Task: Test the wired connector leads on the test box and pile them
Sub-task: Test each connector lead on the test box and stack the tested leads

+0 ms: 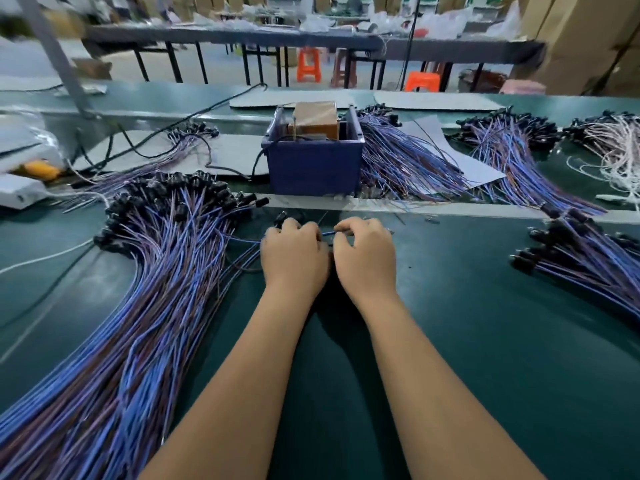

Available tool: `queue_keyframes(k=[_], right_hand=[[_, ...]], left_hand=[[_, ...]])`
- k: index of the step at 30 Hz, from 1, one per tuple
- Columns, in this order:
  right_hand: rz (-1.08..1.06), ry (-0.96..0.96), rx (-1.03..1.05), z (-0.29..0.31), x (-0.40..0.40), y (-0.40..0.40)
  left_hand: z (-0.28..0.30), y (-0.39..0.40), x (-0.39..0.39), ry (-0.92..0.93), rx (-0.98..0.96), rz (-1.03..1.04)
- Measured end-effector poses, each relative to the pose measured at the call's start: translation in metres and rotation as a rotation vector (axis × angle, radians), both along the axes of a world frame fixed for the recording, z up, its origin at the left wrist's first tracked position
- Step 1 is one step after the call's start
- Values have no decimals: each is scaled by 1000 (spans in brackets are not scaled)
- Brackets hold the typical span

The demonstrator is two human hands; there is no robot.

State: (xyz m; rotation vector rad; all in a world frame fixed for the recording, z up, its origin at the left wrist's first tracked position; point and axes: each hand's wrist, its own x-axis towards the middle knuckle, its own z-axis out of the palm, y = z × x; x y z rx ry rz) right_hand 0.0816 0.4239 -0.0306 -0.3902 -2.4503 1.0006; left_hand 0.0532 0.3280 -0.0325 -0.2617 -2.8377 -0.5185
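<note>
My left hand (294, 252) and my right hand (367, 252) lie side by side on the green table (467, 323), fingers curled. Between them runs a blue wire of one lead (327, 233), which both hands pinch; its black connector (282, 216) shows just beyond my left fingers. The blue test box (313, 161) stands straight ahead behind a pale strip, with a brown block inside it. A big pile of blue and brown leads (152, 271) with black connectors fans out at my left. A smaller pile of leads (588, 258) lies at my right.
More bundles of leads (408, 161) lie right of the box, with further bundles (512, 150) at the far right and white-wired ones (620, 147) beyond. Black cables (156, 133) run left of the box. A white device (20, 192) sits at the left edge. Benches and orange stools (308, 64) stand behind.
</note>
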Motion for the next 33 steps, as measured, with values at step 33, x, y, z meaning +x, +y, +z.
queue_keyframes(k=[33], right_hand=[[256,-68,573,0,13,-21]], left_hand=[[2,-27,-23,39,184,250]])
